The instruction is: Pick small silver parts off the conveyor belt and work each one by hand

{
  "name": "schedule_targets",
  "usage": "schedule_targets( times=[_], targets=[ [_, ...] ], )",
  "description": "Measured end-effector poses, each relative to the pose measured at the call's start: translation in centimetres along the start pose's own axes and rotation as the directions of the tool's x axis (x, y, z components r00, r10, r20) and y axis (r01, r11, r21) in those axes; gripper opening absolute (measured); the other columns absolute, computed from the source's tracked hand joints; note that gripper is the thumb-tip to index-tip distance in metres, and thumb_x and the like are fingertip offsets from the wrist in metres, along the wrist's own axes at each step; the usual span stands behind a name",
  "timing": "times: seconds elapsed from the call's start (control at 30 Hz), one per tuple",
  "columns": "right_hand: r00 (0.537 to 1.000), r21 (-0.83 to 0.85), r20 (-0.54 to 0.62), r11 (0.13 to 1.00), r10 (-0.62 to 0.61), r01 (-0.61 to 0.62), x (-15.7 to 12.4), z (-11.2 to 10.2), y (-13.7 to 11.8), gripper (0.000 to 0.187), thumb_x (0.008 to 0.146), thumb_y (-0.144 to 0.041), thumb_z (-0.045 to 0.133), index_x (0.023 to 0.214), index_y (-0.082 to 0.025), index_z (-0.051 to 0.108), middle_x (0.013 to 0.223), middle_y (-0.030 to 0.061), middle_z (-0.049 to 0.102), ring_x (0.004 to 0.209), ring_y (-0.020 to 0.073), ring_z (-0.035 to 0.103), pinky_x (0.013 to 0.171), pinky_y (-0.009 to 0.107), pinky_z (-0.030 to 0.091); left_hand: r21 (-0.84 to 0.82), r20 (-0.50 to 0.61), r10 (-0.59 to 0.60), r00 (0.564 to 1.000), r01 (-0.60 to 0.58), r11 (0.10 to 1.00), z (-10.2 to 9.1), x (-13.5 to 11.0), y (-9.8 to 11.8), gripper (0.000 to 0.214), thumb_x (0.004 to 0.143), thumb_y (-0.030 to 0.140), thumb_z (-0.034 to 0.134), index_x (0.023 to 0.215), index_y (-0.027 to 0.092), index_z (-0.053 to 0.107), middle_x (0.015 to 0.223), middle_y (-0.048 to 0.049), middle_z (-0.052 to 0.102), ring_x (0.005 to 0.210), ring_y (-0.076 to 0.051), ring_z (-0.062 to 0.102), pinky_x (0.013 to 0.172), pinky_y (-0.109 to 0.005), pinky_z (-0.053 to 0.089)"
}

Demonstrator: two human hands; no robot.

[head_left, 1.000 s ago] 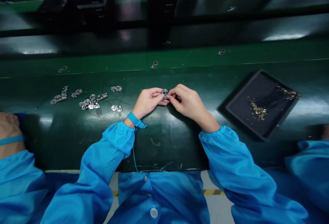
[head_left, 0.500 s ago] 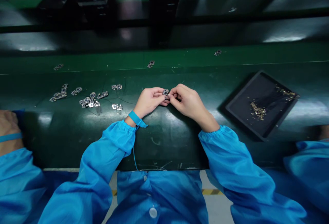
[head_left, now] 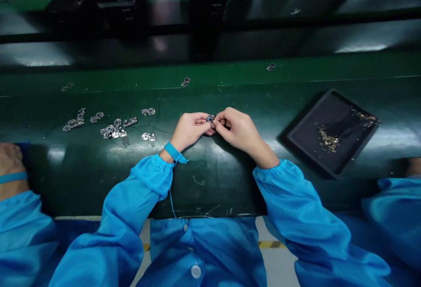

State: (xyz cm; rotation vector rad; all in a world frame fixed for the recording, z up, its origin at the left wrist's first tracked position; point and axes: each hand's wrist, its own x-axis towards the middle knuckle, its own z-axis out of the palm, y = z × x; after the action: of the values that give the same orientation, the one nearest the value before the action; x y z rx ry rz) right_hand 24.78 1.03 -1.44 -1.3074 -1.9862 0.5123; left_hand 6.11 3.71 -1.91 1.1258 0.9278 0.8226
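My left hand, with a blue band at its wrist, grips a small circuit board between thumb and fingers. Thumb and forefinger of my right hand are pinched together at the right edge of that board. Whatever lies in this pinch is too small or too hidden to name. Left of my hands, several similar circuit boards lie loose on the dark green table, some heaped together, with thin dark wires among them.
A black tray with small gold-coloured parts stands at the right. Along the back runs a green strip carrying a few spaced boards. A co-worker's hand rests at the left edge; another person's sleeve shows at the right.
The boards on the green strip at the back have shifted left. My hands keep nearly the same place and hold; the board between them looks slightly turned.
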Motion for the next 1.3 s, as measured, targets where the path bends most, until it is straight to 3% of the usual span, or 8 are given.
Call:
schedule_targets(
  times=[0.5, 0.7, 0.93, 1.3],
  targets=[
    [0.999, -0.005, -0.007, 0.999, 0.034, -0.034, -0.1, 0.1, 0.2, 0.005, 0.091, -0.023, 0.063, 0.087, -0.021, 0.063, 0.084, 0.003, 0.064, 0.072, 0.0154, 0.058, 0.063, 0.029, 0.043, 0.021, 0.024, -0.009, 1.0, 0.009, 1.0, -0.3, 0.0, 0.0, 0.016, 0.078, 0.014, 0.072, 0.093, 0.008, 0.074, 0.082, -0.0087, 0.077, 0.067, -0.014, 0.074, 0.067, -0.025, 0.063],
    [0.986, 0.119, 0.05, 0.98, 0.157, -0.162, 0.2, -0.2, 0.3, 0.012, 0.09, -0.028, 0.066, 0.098, -0.019, 0.067, 0.077, 0.0006, 0.066, 0.06, 0.0122, 0.053, 0.057, 0.027, 0.04, 0.067, 0.101, -0.007, 0.995, 0.0, 0.998, -0.7, 0.0, 0.3, 0.018, 0.082, 0.015, 0.069, 0.097, 0.008, 0.075, 0.087, -0.0104, 0.078, 0.068, -0.015, 0.075, 0.068, -0.025, 0.064],
    [0.968, 0.264, 0.127, 0.933, 0.216, -0.243, 0.3, -0.8, -0.1, 0.014, 0.089, -0.031, 0.066, 0.085, -0.019, 0.07, 0.067, -0.0003, 0.068, 0.056, 0.0115, 0.053, 0.053, 0.025, 0.039, 0.174, 0.169, 0.034, 0.985, -0.063, 0.983, -1.1, -0.1, 0.5, 0.016, 0.08, 0.017, 0.072, 0.094, 0.011, 0.076, 0.089, -0.0092, 0.079, 0.072, -0.015, 0.076, 0.072, -0.025, 0.064],
    [0.964, 0.267, 0.134, 0.928, 0.231, -0.259, 0.3, -0.7, 0.2, 0.016, 0.087, -0.034, 0.068, 0.082, -0.019, 0.068, 0.065, -0.0009, 0.066, 0.055, 0.0112, 0.054, 0.052, 0.024, 0.038, 0.234, 0.16, 0.073, 0.984, -0.11, 0.966, -1.0, -0.2, -0.2, 0.016, 0.086, 0.02, 0.066, 0.095, 0.015, 0.079, 0.087, -0.0064, 0.078, 0.073, -0.015, 0.076, 0.073, -0.024, 0.062]
  ],
)
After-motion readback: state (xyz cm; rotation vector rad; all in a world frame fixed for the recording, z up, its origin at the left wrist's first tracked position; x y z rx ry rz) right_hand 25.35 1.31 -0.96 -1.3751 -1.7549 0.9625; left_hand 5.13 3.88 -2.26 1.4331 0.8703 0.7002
